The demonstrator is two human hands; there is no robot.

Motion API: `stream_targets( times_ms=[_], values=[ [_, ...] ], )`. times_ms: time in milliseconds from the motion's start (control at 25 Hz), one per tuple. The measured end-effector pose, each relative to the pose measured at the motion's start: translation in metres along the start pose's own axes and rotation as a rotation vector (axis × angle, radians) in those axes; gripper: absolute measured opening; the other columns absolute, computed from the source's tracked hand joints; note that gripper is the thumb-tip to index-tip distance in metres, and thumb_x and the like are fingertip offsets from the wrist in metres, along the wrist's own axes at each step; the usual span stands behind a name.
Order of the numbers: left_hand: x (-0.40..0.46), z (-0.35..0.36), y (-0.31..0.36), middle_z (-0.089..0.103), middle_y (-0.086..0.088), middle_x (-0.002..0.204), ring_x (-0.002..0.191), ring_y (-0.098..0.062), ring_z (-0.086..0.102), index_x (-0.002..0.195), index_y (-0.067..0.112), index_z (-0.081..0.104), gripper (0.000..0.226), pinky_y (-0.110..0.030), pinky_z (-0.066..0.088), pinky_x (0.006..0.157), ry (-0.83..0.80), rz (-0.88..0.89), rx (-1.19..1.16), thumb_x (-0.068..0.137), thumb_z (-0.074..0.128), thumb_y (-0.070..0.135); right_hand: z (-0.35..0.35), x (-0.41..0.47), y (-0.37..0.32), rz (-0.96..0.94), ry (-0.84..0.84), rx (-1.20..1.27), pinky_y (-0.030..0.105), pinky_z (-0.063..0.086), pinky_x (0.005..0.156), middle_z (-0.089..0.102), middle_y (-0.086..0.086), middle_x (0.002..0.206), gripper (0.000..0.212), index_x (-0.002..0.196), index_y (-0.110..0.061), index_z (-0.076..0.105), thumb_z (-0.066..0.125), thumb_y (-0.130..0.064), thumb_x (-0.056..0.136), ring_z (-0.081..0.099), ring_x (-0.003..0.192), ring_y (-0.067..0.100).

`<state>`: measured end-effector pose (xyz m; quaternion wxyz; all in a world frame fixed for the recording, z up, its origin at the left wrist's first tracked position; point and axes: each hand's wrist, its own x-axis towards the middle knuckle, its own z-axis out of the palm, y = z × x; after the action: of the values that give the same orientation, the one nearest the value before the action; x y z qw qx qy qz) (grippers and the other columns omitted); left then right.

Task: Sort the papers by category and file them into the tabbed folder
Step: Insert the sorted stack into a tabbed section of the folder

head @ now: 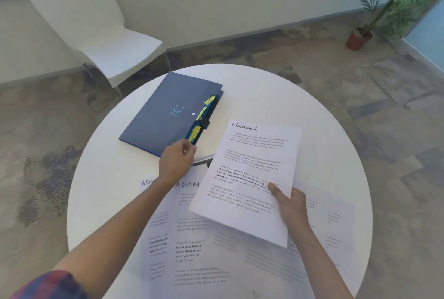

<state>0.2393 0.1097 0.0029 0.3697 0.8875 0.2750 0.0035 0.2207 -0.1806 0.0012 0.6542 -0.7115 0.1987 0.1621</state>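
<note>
1. right hand [292,205] grips the finance sheet [249,178] at its lower right edge, thumb on top of the page, other fingers hidden under it. the sheet is lifted and tilted, in the centre-right of the frame, w/ "finance" handwritten at its top.
2. left hand [176,160] is closed in a pinch at the near corner of the blue folder [165,111]; fingertips touch the folder edge just below the lowest yellow tab. if it really holds the cover or only touches it, i cannot tell.
3. blue folder lies flat and closed on the round white table [324,130], in the upper middle part of the table, w/ a small smile logo on the cover.
4. yellow tabs [209,99] stick out along the folder's right edge, three of them visible; the writing on them is too small to read.
5. admin sheets [189,226] lie flat on the table in the lower centre of the frame, two of them overlapping, both headed "admin"; the left forearm crosses over them.
6. more papers [324,214] lie at lower right, partly under the finance sheet and the right hand; their headings are not visible.
7. plaid sleeve [48,285] shows at the lower left corner.
8. white chair [101,34] stands at upper left beyond the table, potted plant [360,36] at upper right on the floor.
</note>
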Motion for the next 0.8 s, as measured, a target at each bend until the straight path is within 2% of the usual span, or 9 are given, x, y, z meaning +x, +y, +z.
stream_targets(
  times_ms=[80, 120, 240, 320, 480, 600, 800],
  values=[
    [0.018, 0.001, -0.004, 0.066, 0.000, 0.107, 0.092, -0.017, 0.059, 0.103, 0.015, 0.068, 0.017, -0.030, 0.044, 0.069, 0.103, 0.150, 0.225, 0.094, 0.059, 0.026, 0.003, 0.008, 0.000, 0.016, 0.005, -0.002, 0.026, 0.057, 0.067, 0.077, -0.005, 0.090, 0.003, 0.091, -0.018, 0.074, 0.072, -0.019, 0.089, 0.074, 0.078, 0.009],
    [0.027, 0.003, -0.008, 0.063, -0.005, 0.116, 0.101, -0.021, 0.058, 0.101, 0.014, 0.070, 0.015, -0.032, 0.046, 0.072, 0.130, 0.239, 0.334, 0.091, 0.061, 0.022, 0.005, 0.012, -0.001, 0.022, 0.007, -0.002, 0.028, 0.057, 0.068, 0.077, -0.006, 0.090, 0.003, 0.091, -0.018, 0.074, 0.073, -0.020, 0.089, 0.074, 0.081, 0.012],
    [0.046, 0.007, -0.026, 0.051, -0.019, 0.138, 0.130, -0.037, 0.045, 0.091, 0.012, 0.074, 0.011, -0.044, 0.046, 0.090, 0.168, 0.403, 0.604, 0.081, 0.071, 0.012, 0.011, 0.021, -0.002, 0.032, 0.009, -0.007, 0.028, 0.057, 0.070, 0.077, -0.007, 0.090, 0.006, 0.094, -0.018, 0.074, 0.073, -0.021, 0.089, 0.074, 0.085, 0.014],
    [0.054, 0.007, -0.033, 0.047, -0.019, 0.143, 0.135, -0.038, 0.039, 0.091, 0.012, 0.076, 0.014, -0.044, 0.044, 0.092, 0.126, 0.429, 0.703, 0.078, 0.071, 0.008, 0.015, 0.026, -0.002, 0.045, 0.003, -0.015, 0.034, 0.059, 0.075, 0.078, -0.005, 0.089, 0.005, 0.093, -0.018, 0.074, 0.073, -0.021, 0.089, 0.074, 0.086, 0.017],
    [0.057, 0.010, -0.043, 0.037, -0.020, 0.149, 0.140, -0.039, 0.032, 0.110, 0.012, 0.072, 0.032, -0.044, 0.044, 0.095, -0.014, 0.499, 0.856, 0.079, 0.071, 0.008, 0.020, 0.033, -0.002, 0.061, 0.002, -0.028, 0.046, 0.058, 0.089, 0.079, -0.002, 0.093, 0.009, 0.095, -0.017, 0.075, 0.074, -0.022, 0.088, 0.074, 0.090, 0.022],
    [0.058, 0.008, -0.045, 0.030, -0.024, 0.153, 0.142, -0.043, 0.028, 0.125, 0.011, 0.059, 0.046, -0.048, 0.041, 0.102, -0.035, 0.493, 0.910, 0.081, 0.071, 0.013, 0.020, 0.031, -0.002, 0.061, 0.003, -0.037, 0.049, 0.057, 0.090, 0.079, -0.001, 0.095, 0.009, 0.096, -0.017, 0.075, 0.073, -0.023, 0.088, 0.074, 0.092, 0.024],
    [0.057, 0.002, -0.048, 0.025, -0.024, 0.155, 0.143, -0.041, 0.026, 0.138, 0.016, 0.042, 0.059, -0.046, 0.040, 0.105, -0.070, 0.443, 0.917, 0.084, 0.067, 0.017, 0.018, 0.024, -0.004, 0.069, 0.008, -0.026, 0.047, 0.058, 0.087, 0.079, -0.001, 0.091, 0.003, 0.091, -0.019, 0.074, 0.073, -0.021, 0.089, 0.074, 0.090, 0.026]
  ],
)
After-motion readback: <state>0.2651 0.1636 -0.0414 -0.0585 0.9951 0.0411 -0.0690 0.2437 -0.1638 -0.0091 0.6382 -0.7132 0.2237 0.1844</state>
